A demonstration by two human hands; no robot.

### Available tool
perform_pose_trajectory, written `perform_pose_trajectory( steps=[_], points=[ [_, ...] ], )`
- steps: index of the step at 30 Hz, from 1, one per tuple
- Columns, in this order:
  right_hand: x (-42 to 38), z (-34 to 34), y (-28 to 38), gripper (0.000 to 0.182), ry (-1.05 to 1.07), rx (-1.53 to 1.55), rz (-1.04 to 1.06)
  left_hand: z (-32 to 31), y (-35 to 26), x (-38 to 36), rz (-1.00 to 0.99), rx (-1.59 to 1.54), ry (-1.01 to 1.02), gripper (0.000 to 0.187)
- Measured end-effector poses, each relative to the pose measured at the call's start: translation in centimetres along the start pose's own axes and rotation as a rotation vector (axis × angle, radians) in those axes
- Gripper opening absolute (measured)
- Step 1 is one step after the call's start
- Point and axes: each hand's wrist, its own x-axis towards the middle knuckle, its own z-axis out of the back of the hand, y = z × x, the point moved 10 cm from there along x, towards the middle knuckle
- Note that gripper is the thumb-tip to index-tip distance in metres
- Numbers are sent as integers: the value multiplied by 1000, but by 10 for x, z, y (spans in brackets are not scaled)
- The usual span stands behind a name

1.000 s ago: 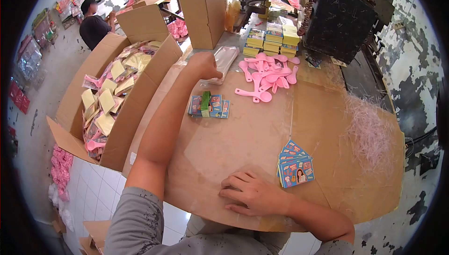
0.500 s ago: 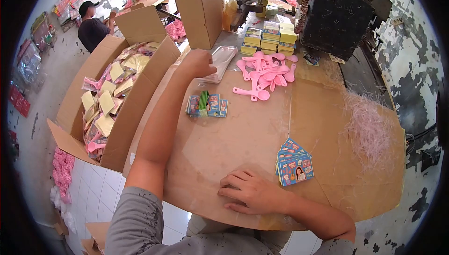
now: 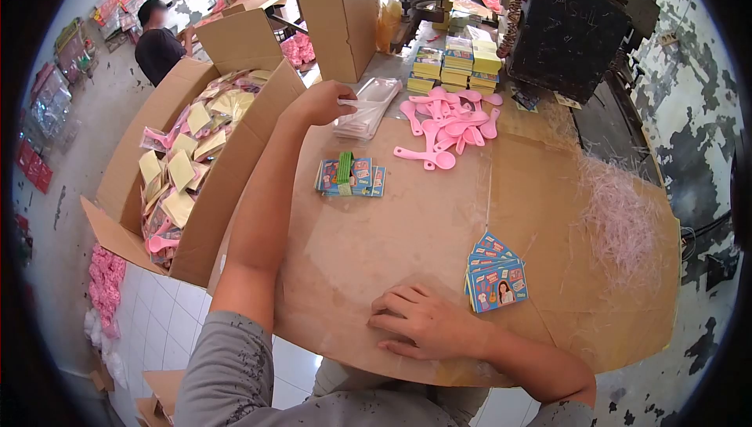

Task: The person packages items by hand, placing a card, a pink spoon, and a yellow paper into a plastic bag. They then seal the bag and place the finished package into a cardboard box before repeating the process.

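Your left hand [image 3: 317, 103] is stretched to the far left of the cardboard top [image 3: 407, 223], fingers curled and pinching the near end of the clear bags [image 3: 368, 110]. The bags lie as a loose stack at the far edge of the top, just beside the pink spoons [image 3: 450, 125] and clear of them by a narrow gap. Whether you hold one bag or several cannot be told.

Your right hand [image 3: 427, 325] lies flat on the top near its front edge, fingers spread and pressed down, holding nothing. The fanned cards [image 3: 495, 276] sit just to its right, not touching it.

A banded card pack [image 3: 350, 177] lies below your left hand, apart from the bags. Between that pack, the spoons and the fanned cards the top is bare board, with a seam running front to back through it.

On your left, the open box [image 3: 184, 168] of packed items butts against the top's left edge; your left forearm runs along that edge. On the right, pink shreds [image 3: 619, 215] cover the board out to its right edge. Past the spoons stand stacked booklets [image 3: 458, 66], a closed carton [image 3: 341, 23] and a dark machine [image 3: 572, 31], closing off the far side.
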Motion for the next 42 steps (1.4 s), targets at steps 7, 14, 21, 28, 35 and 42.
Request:
perform_pose_trajectory(
  steps=[7, 14, 21, 28, 35, 42],
  points=[
    [0, 0, 0, 31, 9, 7, -5, 2, 14, -9, 99, -187, 92, 42],
    [0, -1, 0, 31, 12, 12, -2, -2, 24, -5, 104, -247, 85, 40],
    [-2, 0, 2, 31, 0, 11, 15, 42, 8, -7, 30, -53, -224, 36],
    [-6, -1, 5, 31, -28, -23, 50, 125, -113, -81, -82, -144, -328, 27],
    [-12, -6, 8, 33, -49, -113, 80, 48, -212, -194, -385, 217, -232, 17],
    [-13, -18, 29, 26, -48, -432, 177, -54, -243, -269, -525, 254, 157, 21]
  ],
)
